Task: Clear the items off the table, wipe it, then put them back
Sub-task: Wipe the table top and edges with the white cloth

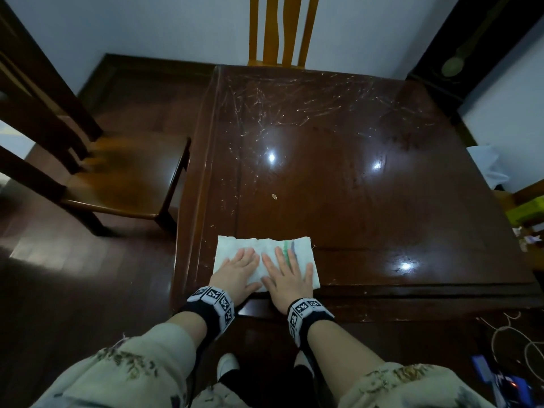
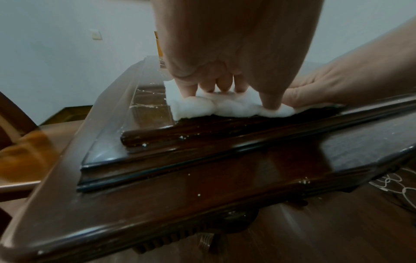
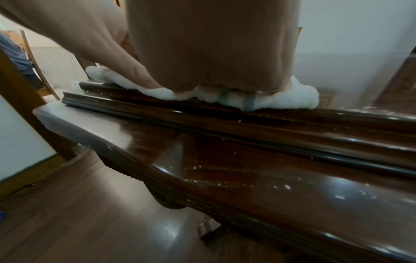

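A white cloth (image 1: 266, 245) with a green and a blue stripe lies flat at the near left corner of the dark glossy wooden table (image 1: 353, 172). My left hand (image 1: 237, 270) presses on the cloth's left half, fingers straight. Beside it, my right hand (image 1: 290, 272) lies flat on the right half, over the stripes. In the left wrist view the left hand (image 2: 225, 85) pushes the bunched cloth (image 2: 202, 106) down near the table's raised rim. The right wrist view has the right hand (image 3: 213, 71) covering the cloth (image 3: 301, 99).
A small pale crumb (image 1: 274, 196) lies on the tabletop beyond the cloth. A dark wooden chair (image 1: 117, 178) stands left of the table and a yellow-backed chair (image 1: 279, 30) behind it. White paper (image 1: 488, 163) and green items (image 1: 527, 210) sit off the right edge.
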`<action>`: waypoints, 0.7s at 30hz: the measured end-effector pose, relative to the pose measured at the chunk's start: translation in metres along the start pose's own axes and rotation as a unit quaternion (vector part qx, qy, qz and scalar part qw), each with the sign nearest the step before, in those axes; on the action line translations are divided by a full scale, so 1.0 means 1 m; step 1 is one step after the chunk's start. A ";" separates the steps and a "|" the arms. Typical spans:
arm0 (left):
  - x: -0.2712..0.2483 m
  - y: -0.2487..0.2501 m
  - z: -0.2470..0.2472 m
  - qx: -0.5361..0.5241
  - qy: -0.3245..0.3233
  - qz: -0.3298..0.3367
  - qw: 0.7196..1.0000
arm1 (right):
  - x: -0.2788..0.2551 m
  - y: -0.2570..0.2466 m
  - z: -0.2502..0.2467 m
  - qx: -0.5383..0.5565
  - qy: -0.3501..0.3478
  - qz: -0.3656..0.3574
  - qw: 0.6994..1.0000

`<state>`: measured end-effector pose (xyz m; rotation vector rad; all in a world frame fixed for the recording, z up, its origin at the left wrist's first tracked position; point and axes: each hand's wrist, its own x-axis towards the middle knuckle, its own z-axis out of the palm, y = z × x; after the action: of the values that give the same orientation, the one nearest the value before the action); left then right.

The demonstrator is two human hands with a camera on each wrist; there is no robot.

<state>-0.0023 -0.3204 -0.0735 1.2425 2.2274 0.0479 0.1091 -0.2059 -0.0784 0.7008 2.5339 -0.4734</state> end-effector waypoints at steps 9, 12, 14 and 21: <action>0.023 0.073 0.016 0.052 0.018 0.002 0.998 | -0.014 0.082 -0.003 -0.053 0.019 -0.043 0.998; 0.035 0.106 0.020 0.052 0.017 -0.008 0.998 | -0.019 0.114 -0.008 -0.056 0.022 -0.042 0.997; 0.044 0.128 0.022 0.055 0.018 -0.008 0.998 | -0.022 0.136 -0.012 -0.059 0.019 -0.038 0.997; 0.077 0.203 0.038 0.053 0.025 -0.007 0.998 | -0.041 0.211 -0.024 -0.055 0.013 0.002 0.998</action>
<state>0.1423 -0.1536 -0.0798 1.2947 2.3071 -0.0459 0.2485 -0.0409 -0.0789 0.6741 2.5602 -0.3228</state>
